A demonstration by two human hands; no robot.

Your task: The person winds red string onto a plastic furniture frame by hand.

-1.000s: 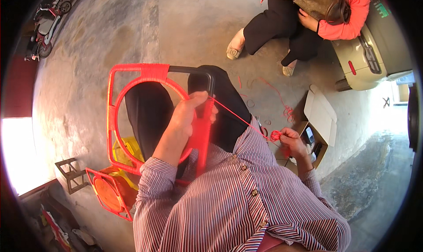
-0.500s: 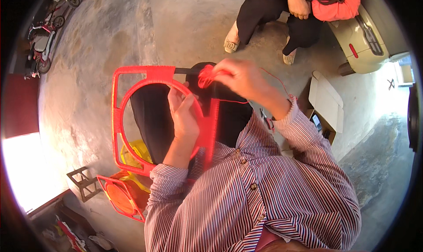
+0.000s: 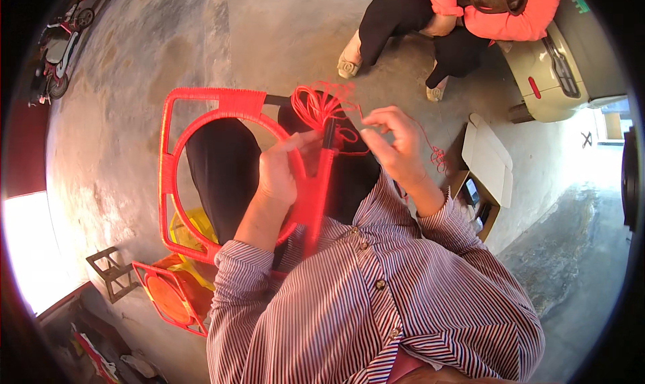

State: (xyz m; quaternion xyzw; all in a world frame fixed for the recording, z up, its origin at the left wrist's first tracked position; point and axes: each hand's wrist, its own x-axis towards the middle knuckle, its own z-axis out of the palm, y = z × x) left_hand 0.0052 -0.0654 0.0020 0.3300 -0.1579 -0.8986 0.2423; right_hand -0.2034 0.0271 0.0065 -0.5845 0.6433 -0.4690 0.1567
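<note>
A square frame [image 3: 168, 149] with a round ring inside lies across my lap, its bars wrapped in red cord. Bare black bar shows near its far right corner. My left hand [image 3: 279, 172] is closed around the ring's right side, fingers partly hidden behind it. A loose bundle of red cord [image 3: 314, 108] hangs over the bare bar, its loops fanned out just beyond my left fingertips. To the right, my right hand [image 3: 398, 145] has thumb and forefinger close together on a strand from the bundle. Another thin strand trails past this hand to a small tangle [image 3: 438, 159].
An open cardboard box [image 3: 485, 162] stands at my right. Ahead sits a person in black trousers [image 3: 396, 14], beside a pale car [image 3: 544, 75]. At lower left are a red-and-orange framed piece [image 3: 168, 296], a yellow object [image 3: 195, 226] and a small brown frame [image 3: 111, 273].
My right hand has moved right and nearer me, off the cord bundle, which now spreads over the bar. My left fingers have shifted toward the bare bar. The seated person has leaned forward.
</note>
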